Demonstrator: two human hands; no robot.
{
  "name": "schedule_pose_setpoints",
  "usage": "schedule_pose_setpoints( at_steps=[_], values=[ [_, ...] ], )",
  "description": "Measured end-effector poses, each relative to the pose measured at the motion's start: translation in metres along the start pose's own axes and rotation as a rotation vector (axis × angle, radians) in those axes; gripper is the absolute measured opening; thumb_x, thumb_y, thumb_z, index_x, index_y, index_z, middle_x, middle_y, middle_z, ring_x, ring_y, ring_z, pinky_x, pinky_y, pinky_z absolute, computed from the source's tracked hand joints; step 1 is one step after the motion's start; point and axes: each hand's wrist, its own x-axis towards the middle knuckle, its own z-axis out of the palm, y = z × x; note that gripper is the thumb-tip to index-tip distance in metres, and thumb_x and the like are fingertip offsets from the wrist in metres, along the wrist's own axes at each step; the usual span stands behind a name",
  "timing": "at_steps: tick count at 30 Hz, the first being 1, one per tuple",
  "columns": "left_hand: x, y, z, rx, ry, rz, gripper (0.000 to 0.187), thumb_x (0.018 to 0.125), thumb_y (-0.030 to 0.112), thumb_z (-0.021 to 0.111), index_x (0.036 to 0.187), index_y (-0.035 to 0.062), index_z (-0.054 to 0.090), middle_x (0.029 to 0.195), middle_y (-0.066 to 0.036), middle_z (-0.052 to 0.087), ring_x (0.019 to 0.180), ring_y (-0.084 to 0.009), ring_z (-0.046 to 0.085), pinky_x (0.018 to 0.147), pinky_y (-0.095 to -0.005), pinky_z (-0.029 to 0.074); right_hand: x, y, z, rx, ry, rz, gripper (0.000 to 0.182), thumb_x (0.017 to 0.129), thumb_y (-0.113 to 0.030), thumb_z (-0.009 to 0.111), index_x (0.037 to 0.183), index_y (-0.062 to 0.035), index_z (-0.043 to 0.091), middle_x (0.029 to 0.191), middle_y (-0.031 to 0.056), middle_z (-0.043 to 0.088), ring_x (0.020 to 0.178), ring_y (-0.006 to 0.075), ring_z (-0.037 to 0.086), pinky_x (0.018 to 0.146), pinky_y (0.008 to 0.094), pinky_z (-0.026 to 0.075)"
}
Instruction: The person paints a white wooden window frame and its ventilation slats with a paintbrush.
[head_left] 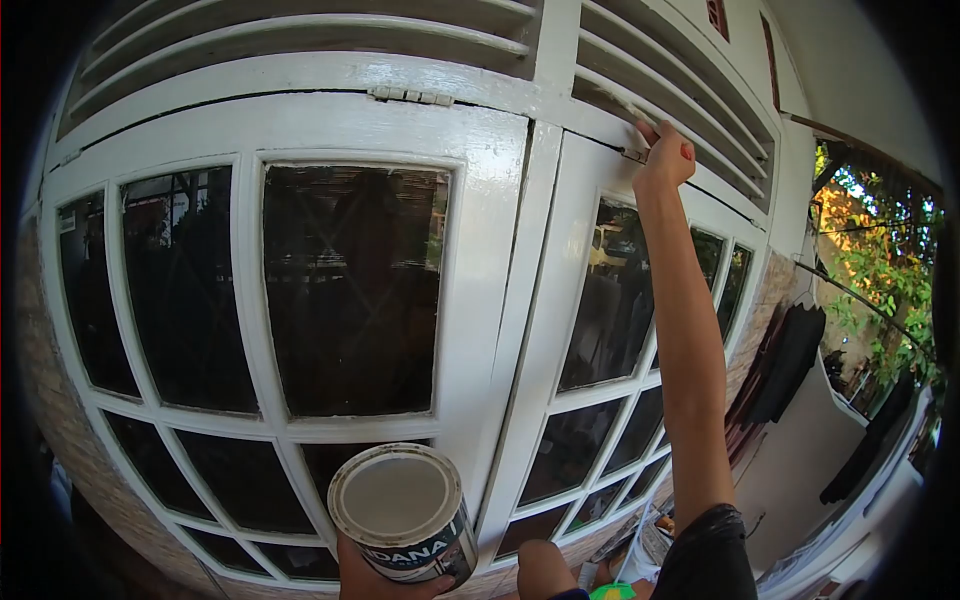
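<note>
My left hand grips an open paint can from below at the bottom of the view. The can has a dark label with white letters and holds white paint. High on the right, my right hand is closed around what looks like a paintbrush, mostly hidden by the fingers. Its pale end points up and left at the white louvre slats above the windows. The hand is just above a hinge on the right window frame, and a red spot shows on one finger.
A white window frame with dark glass panes fills the left and centre, with a hinge at its top. Dark clothes hang at the right, beside leafy plants. A knee shows below.
</note>
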Motion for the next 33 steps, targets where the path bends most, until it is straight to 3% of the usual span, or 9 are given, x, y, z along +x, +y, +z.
schedule_pose_setpoints(
  at_steps=[5,6,12,15,21,25,30,33],
  values=[
    [0.001,-0.002,-0.012,0.027,0.018,0.046,0.114,0.053,0.022,0.103,0.144,-0.0013,0.038,0.13,-0.015,0.06,0.117,-0.0246,0.062,0.1,-0.037,0.051,0.008,0.006,-0.013,0.087,0.101,-0.1,0.014,0.091,-0.003,0.066,0.093,-0.0031,0.053,0.086,0.0109,0.069,0.074,0.0239,0.076,0.076,0.0316,0.055],
    [0.001,-0.004,-0.013,0.039,0.023,0.068,0.114,0.053,0.022,0.103,0.144,-0.0015,0.038,0.13,-0.015,0.06,0.117,-0.0245,0.061,0.1,-0.0371,0.051,0.01,0.011,-0.016,0.057,0.082,-0.12,0.014,0.092,-0.004,0.067,0.092,-0.0046,0.053,0.086,0.0111,0.069,0.076,0.0239,0.076,0.072,0.0302,0.054],
    [0.005,0.01,-0.009,0.032,0.008,0.011,0.111,0.054,0.02,0.101,0.144,-0.0018,0.04,0.131,-0.015,0.059,0.117,-0.0242,0.061,0.101,-0.037,0.05,-0.017,0.011,0.005,0.042,-0.071,-0.053,0.015,0.093,-0.006,0.069,0.092,-0.0066,0.054,0.087,0.0101,0.07,0.075,0.022,0.075,0.082,0.0312,0.052],
    [0.006,0.007,-0.006,-0.028,-0.019,-0.051,0.112,0.053,0.016,0.101,0.144,-0.0013,0.039,0.131,-0.014,0.059,0.117,-0.0239,0.061,0.101,-0.0367,0.051,-0.046,0.002,0.013,-0.065,-0.289,0.003,0.014,0.092,-0.006,0.07,0.09,-0.0063,0.056,0.089,0.0109,0.071,0.074,0.0222,0.074,0.086,0.0323,0.05],
    [0.003,-0.004,0.001,-0.1,0.017,-0.012,0.112,0.052,0.009,0.1,0.145,-0.0012,0.039,0.131,-0.014,0.059,0.117,-0.0242,0.061,0.101,-0.0365,0.051,-0.009,0.004,0.001,0.039,-0.16,-0.093,0.013,0.09,-0.005,0.07,0.089,-0.0066,0.058,0.088,0.0097,0.071,0.074,0.0233,0.075,0.083,0.0334,0.049],
    [-0.002,-0.012,-0.01,0.028,0.007,-0.049,0.111,0.052,0.01,0.099,0.144,-0.0011,0.039,0.132,-0.014,0.059,0.117,-0.0247,0.061,0.101,-0.037,0.051,0.033,0.025,-0.04,0.098,0.072,-0.166,0.016,0.09,-0.008,0.072,0.093,-0.0082,0.056,0.087,0.0102,0.073,0.079,0.0214,0.075,0.078,0.0314,0.048],
    [-0.001,0.0,-0.006,0.077,0.026,0.023,0.111,0.053,0.02,0.102,0.143,-0.0015,0.039,0.13,-0.016,0.06,0.117,-0.0254,0.062,0.1,-0.038,0.051,-0.03,-0.023,-0.075,-0.079,-0.047,-0.13,0.016,0.097,-0.023,0.069,0.1,-0.0124,0.057,0.091,0.0085,0.078,0.092,0.0145,0.072,0.066,0.0289,0.039],
    [0.005,-0.011,-0.011,0.157,0.028,0.158,0.11,0.054,0.024,0.102,0.142,-0.002,0.041,0.128,-0.015,0.062,0.115,-0.0243,0.063,0.099,-0.0383,0.053,-0.087,-0.051,-0.097,-0.09,-0.141,-0.111,0.019,0.098,-0.03,0.068,0.098,-0.0142,0.059,0.086,0.0036,0.076,0.09,0.0115,0.071,0.06,0.0254,0.033]
  ],
)
